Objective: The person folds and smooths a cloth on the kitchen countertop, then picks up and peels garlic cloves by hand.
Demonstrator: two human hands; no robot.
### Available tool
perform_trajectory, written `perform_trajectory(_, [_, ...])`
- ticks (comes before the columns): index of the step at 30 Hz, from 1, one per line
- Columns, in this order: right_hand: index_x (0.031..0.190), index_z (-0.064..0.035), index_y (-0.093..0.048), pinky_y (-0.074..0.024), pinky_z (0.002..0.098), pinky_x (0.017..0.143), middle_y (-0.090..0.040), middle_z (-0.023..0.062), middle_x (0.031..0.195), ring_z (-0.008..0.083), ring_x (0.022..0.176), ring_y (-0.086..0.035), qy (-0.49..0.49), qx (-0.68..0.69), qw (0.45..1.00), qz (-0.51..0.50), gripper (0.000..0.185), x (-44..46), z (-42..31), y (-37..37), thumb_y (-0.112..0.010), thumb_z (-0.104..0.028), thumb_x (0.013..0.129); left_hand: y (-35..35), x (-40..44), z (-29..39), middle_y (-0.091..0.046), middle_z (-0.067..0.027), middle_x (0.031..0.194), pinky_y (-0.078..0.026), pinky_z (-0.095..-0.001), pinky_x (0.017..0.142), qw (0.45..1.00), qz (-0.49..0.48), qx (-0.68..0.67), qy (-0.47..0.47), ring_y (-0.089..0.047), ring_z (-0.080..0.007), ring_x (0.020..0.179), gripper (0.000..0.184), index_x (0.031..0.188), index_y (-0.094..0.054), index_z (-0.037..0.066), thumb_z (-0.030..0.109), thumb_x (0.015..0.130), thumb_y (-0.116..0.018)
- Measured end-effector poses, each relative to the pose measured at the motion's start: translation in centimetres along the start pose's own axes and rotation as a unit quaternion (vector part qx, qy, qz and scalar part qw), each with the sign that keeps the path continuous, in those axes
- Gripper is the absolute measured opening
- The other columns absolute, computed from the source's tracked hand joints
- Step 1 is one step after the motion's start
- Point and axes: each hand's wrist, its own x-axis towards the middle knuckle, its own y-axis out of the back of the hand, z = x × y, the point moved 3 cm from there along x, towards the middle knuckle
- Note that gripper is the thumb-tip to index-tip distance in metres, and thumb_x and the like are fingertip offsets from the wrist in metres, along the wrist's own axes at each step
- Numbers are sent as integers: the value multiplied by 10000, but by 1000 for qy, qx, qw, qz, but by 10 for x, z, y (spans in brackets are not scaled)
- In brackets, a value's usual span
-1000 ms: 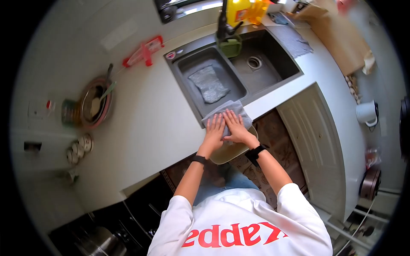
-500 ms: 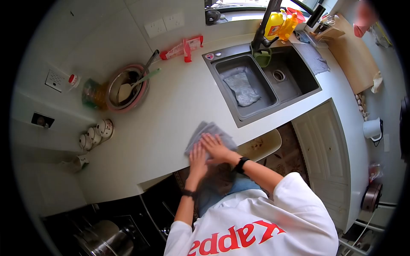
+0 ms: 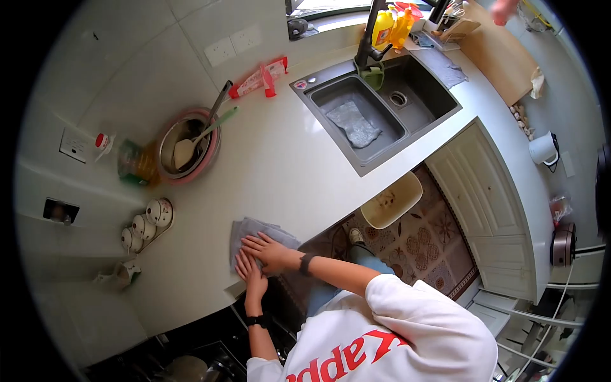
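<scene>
A folded grey cloth [image 3: 238,230] lies on the white countertop [image 3: 280,172] near its front edge. My right hand [image 3: 270,251] rests flat on it, fingers stretched out, pressing from above. Just below and partly beside it, my left hand [image 3: 252,270] also lies on the cloth with extended fingers, close against the right one. Both palms hide part of the cloth. Neither hand visibly grips it.
To the right is a double sink [image 3: 375,156] holding a grey cloth-like piece [image 3: 353,124]. Back left stands a pink-rimmed bowl [image 3: 213,153] with utensils, near lidded jars [image 3: 144,226]. A bin [image 3: 407,207] stands on the floor; a stove is lower left.
Both hands and the grey cloth have slid left along the counter, toward the stove side. My view has shifted too, showing more of the bin and floor.
</scene>
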Motion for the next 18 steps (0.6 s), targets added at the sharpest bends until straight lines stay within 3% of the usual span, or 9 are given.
perform_trajectory(5, [1400,-45,-198,-77,473,1093,-141,150,1472,271,1372,-93,-44,-6,999,17,959,-39,23,23,-697,-322,630,-17,18,32,-14,-176,1479,11,-519,1071,997,-39,-2,-69,32,-365,1362,869,1408,-57,-1,42,699,-557])
perform_trajectory(10, [1410,-57,-166,-90,475,1087,-135,156,1470,291,1370,-90,-167,-34,985,9,1012,-99,64,73,-723,-397,636,-33,70,93,-1,-161,1484,24,-508,1074,974,-89,-13,-207,49,-340,1368,954,1416,-63,28,98,637,-608])
perform_trajectory(15, [1413,-69,-141,-85,493,1085,-98,155,1475,303,1368,-81,-269,-57,958,87,1083,-152,90,99,-765,-344,572,-51,108,161,-38,-133,1486,8,-509,1078,952,-114,2,-284,31,-320,1373,1015,1421,-95,60,175,605,-687])
perform_trajectory(18, [1414,-64,-113,-85,496,1084,-79,150,1478,303,1370,-61,-292,-87,949,84,1112,-156,94,96,-772,-330,559,-59,109,169,-55,-124,1485,-2,-508,1080,952,-62,17,-299,18,-315,1374,1011,1418,-110,62,181,605,-700])
